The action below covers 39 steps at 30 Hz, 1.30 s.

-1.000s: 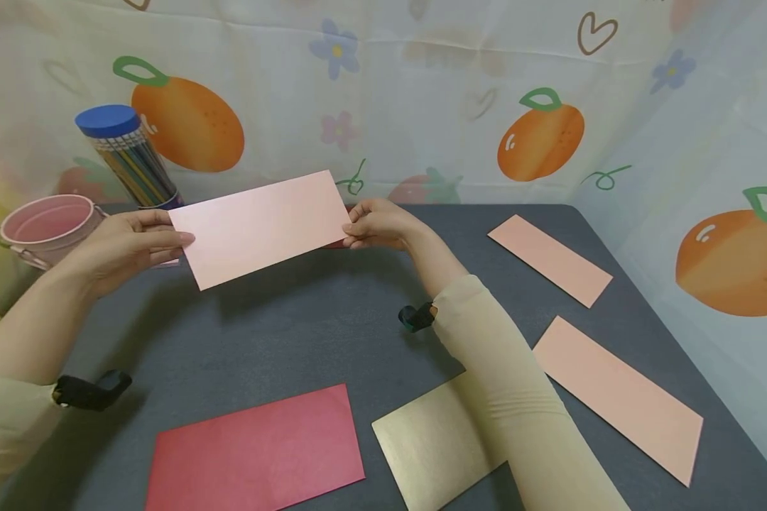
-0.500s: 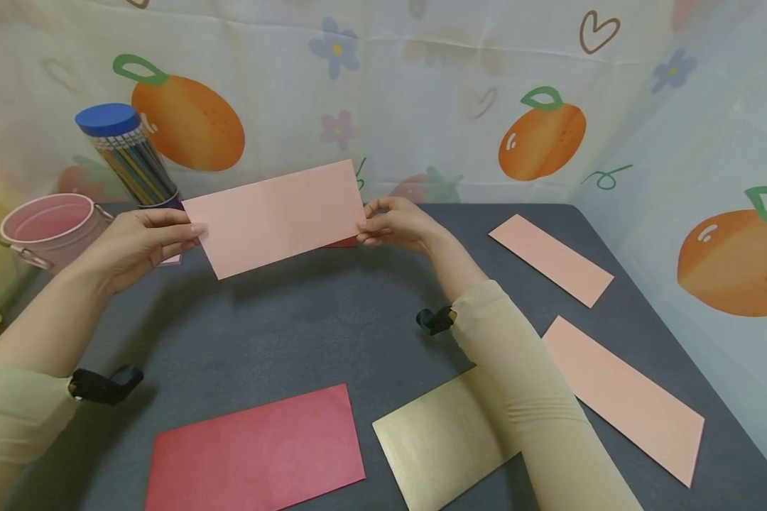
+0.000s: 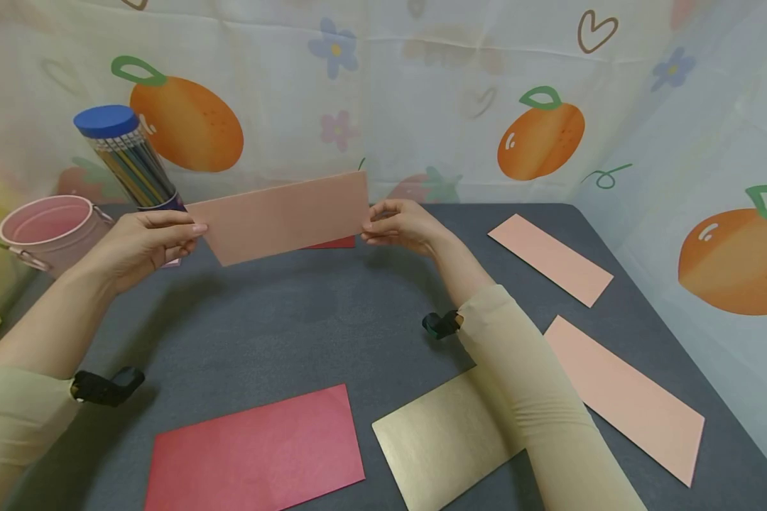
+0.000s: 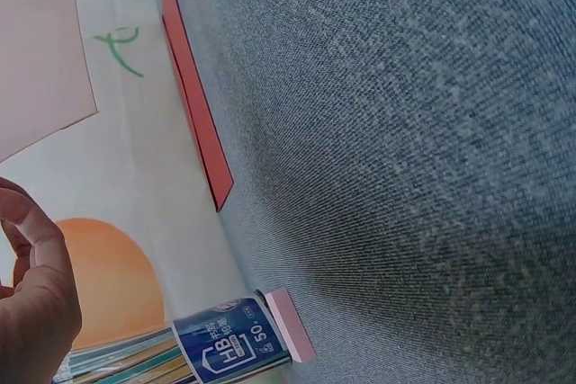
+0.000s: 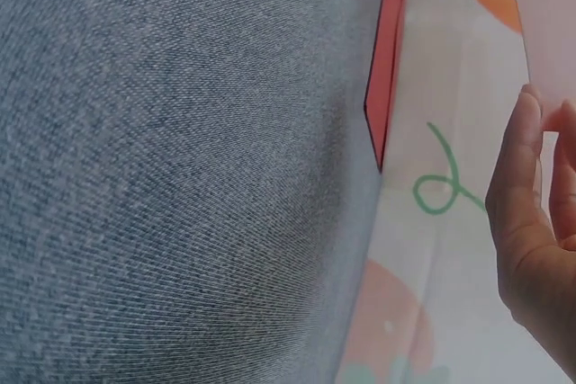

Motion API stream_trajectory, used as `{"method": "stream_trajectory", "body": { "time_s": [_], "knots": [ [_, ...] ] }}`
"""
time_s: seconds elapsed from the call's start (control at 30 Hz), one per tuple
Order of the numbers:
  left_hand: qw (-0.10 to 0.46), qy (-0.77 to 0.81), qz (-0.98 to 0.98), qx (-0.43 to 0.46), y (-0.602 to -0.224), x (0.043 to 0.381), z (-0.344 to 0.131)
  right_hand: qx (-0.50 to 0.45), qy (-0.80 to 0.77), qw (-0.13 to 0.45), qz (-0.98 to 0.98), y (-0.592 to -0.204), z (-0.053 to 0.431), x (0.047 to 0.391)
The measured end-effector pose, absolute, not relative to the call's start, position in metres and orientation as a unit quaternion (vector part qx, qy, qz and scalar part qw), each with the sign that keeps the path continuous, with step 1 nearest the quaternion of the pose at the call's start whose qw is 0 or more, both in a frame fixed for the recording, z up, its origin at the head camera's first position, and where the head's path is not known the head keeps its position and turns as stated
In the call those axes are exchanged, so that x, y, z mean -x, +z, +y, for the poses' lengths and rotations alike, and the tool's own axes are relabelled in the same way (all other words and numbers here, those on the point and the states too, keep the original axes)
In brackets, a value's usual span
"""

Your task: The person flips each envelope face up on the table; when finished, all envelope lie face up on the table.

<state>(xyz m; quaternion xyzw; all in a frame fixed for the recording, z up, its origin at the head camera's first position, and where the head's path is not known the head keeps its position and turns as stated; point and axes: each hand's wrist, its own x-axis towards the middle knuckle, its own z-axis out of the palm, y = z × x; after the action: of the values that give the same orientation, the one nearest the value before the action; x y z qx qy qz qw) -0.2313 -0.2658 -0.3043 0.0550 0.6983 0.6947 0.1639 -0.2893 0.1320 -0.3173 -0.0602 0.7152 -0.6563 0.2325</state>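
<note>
A pink rectangular sheet of paper (image 3: 281, 216) is held up above the far part of the table, tilted with its right end higher. My left hand (image 3: 137, 248) pinches its left edge between thumb and fingers. At the opposite end, my right hand (image 3: 404, 226) pinches the right edge. In the left wrist view the sheet (image 4: 40, 51) shows at the upper left, above the left hand (image 4: 36, 285). The right wrist view has the right hand (image 5: 535, 213) with its thumb at the sheet's edge. Partly behind the sheet, a red piece (image 3: 332, 243) lies on the table.
Near the front lie a red sheet (image 3: 258, 451) and a gold sheet (image 3: 444, 440), partly under the right sleeve. Two pink strips, one far (image 3: 550, 259) and one near (image 3: 626, 401), lie at the right. A pink bucket (image 3: 54, 231) and a tub of pencils (image 3: 131, 156) stand back left.
Both hands have moved the pink paper to the right. Its face has tipped, so it looks narrower and darker now. The things on the table have stayed put.
</note>
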Motion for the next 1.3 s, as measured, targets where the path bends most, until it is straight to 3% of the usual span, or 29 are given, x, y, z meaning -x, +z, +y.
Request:
{"method": "stream_trajectory", "body": {
  "time_s": [0.43,0.83,1.3],
  "knots": [
    [0.203,0.715,0.653,-0.145,-0.307,0.232,-0.268,0.042,-0.701,0.232,0.673,-0.320,0.136,0.288],
    [0.183,0.690,0.697,-0.061,-0.309,0.236,-0.267,0.033,-0.693,0.222,0.686,-0.324,0.134,0.289],
    [0.223,0.532,0.816,-0.032,-0.320,0.237,-0.262,0.013,-0.667,0.251,0.702,-0.333,0.136,0.288]
  ]
}}
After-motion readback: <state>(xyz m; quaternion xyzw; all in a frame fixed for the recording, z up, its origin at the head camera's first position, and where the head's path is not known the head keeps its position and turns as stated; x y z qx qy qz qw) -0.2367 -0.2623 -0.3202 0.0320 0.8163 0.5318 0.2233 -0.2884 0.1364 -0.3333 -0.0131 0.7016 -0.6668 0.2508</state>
